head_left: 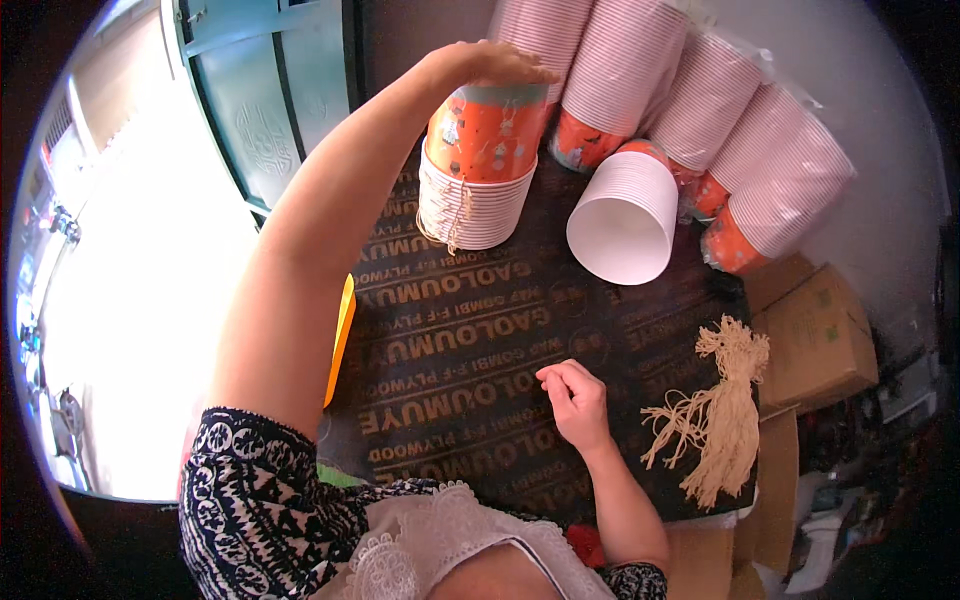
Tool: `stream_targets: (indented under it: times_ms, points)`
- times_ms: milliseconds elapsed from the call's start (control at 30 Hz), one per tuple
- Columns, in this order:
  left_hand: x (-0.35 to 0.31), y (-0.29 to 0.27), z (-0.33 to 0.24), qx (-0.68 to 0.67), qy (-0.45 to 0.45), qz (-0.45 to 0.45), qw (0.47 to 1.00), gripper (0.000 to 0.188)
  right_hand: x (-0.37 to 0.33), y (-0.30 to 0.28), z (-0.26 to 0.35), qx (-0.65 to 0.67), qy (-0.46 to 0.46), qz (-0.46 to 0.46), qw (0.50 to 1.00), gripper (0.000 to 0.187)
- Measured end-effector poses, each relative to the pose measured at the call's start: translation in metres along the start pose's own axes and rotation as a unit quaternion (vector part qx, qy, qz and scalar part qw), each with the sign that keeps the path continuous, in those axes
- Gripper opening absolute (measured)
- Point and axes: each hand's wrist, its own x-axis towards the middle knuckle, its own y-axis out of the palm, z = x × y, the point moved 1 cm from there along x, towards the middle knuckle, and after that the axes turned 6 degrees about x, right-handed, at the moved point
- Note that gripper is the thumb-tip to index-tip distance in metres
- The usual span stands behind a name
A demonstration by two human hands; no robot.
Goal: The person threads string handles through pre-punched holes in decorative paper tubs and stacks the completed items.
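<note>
Directly beneath the outstretched fingers of the nearer left hand (pixel 495 65), a stack of cups (pixel 485 150) is being covered at its top, its long axis running upright, while the right hand (pixel 577 405), its fingers curled together, is being held well apart, a bundle of string (pixel 728 420) lying to their right.

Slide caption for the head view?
Left hand on stacked cups; right hand over the table, left of a string bundle.
</note>
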Motion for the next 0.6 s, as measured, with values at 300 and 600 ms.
stream_targets:
  times_ms: [300,600]
  points:
    - [-0.025,-0.030,-0.028,-0.026,-0.159,-0.356,0.920,0.044,-0.003,0.000,-0.009,-0.010,-0.018,-0.011,1.000,0.014]
    - [-0.056,-0.027,-0.175,-0.327,-0.062,-0.430,0.839,0.021,0.005,-0.016,-0.006,-0.044,-0.004,-0.058,0.997,0.014]
